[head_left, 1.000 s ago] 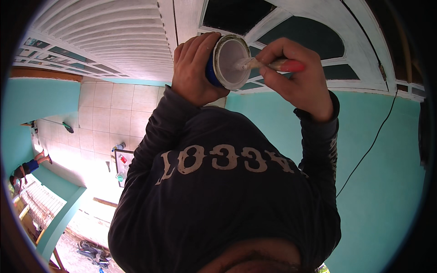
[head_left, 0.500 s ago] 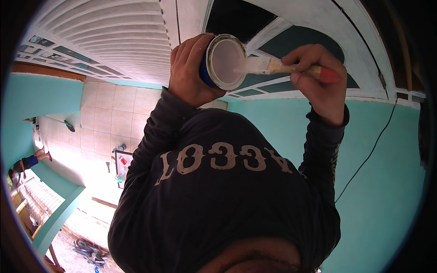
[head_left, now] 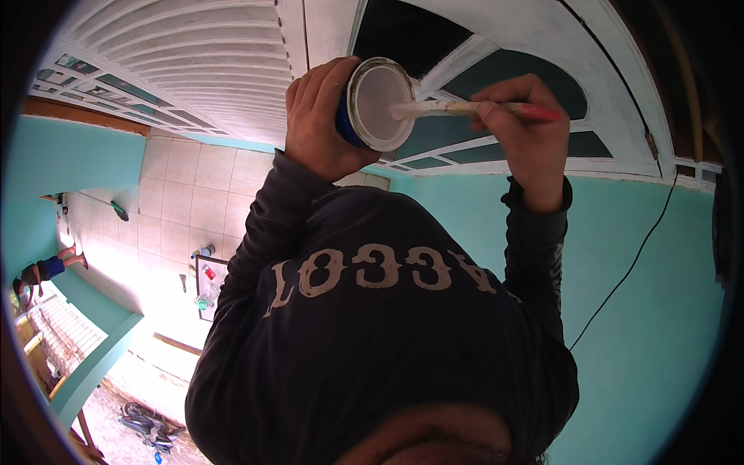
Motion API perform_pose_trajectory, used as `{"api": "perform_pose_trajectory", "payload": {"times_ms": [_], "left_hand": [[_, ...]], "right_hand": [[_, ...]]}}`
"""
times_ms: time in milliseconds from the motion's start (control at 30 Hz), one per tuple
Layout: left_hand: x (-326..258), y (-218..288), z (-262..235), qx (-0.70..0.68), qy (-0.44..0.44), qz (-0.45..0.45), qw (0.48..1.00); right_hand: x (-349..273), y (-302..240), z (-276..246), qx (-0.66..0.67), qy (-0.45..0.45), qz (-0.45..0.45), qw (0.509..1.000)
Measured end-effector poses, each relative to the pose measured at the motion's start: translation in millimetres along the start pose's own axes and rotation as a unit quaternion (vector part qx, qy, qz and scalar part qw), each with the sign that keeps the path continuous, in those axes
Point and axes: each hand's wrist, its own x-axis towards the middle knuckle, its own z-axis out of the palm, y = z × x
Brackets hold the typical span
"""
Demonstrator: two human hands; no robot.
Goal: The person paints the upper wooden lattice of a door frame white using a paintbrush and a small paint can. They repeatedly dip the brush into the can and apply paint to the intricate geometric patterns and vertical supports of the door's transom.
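My left hand point(head_left: 316, 120) is wrapped round a blue paint can point(head_left: 349, 124) whose open mouth faces me. Pale paint coats the inside, and the metal rim is smeared and stained. In my right hand point(head_left: 531, 128) is a paintbrush point(head_left: 448, 108) with a pale wooden handle and a red end, pinched between thumb and fingers. Its white-coated bristles reach over the rim into the can's mouth. Whether they touch the paint or the inner wall I cannot tell.
Beyond the can stand a white louvred shutter point(head_left: 194, 58) and a white door frame with dark panes point(head_left: 515, 77). A black cable point(head_left: 620, 279) runs down the turquoise wall point(head_left: 659, 310). At left are a tray-like frame point(head_left: 203, 298) with small items, another person point(head_left: 48, 269) and a motorcycle point(head_left: 147, 425).
My right hand has moved left, carrying the brush further into the can's mouth. The brush has turned, so its bristles now appear narrower. My left hand and the can have barely shifted.
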Motion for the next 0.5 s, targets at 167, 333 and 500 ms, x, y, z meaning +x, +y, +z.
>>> {"api": "perform_pose_trajectory", "payload": {"times_ms": [167, 333, 500], "left_hand": [[-2.0, -3.8, 0.6, -0.009, 0.019, 0.003, 1.000], [-1.3, 3.1, 0.5, -0.025, 0.004, -0.011, 1.000], [-2.7, 4.0, 0.8, -0.030, -0.005, -0.007, 1.000]], "right_hand": [[-4.0, -9.3, -3.6, 0.065, 0.021, -0.021, 0.997], [-1.5, -12.5, 8.3, 0.095, -0.045, -0.110, 0.988], [5.9, 1.8, 2.0, 0.018, -0.158, -0.175, 0.972]]}}
